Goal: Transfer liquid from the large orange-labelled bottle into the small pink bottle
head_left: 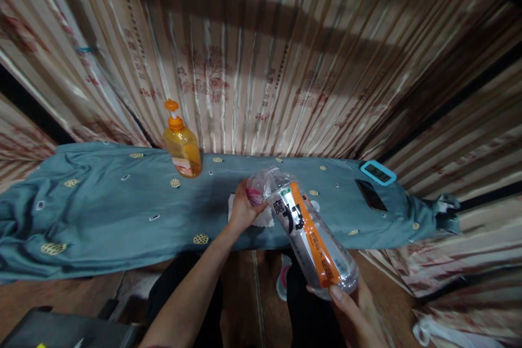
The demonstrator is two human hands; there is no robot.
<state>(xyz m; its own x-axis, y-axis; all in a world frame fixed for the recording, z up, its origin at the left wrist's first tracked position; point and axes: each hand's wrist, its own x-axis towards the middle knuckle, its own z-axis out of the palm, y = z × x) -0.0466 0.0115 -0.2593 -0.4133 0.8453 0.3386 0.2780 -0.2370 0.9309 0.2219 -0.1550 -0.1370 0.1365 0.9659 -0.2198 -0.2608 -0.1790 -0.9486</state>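
Note:
My right hand [356,310] grips the bottom end of a large clear plastic bottle [299,261] with a silver, orange and black label. The bottle is tilted, its neck end up and to the left, over the front edge of the table. My left hand [243,209] is closed around a small clear container [255,187] with something pink in or on it. The bottle's mouth end meets this container; the exact contact is hard to make out. Under my left hand lies a white paper or cloth [265,218]. A small white round thing [315,205] lies just beyond the bottle.
An orange pump bottle [183,149] stands at the back left of the cloth-covered table [122,228]. To the right lie a dark phone [371,194] and a blue-framed digital clock [378,173]. Pleated curtains [244,65] hang behind. A dark seat [73,329] is at the lower left.

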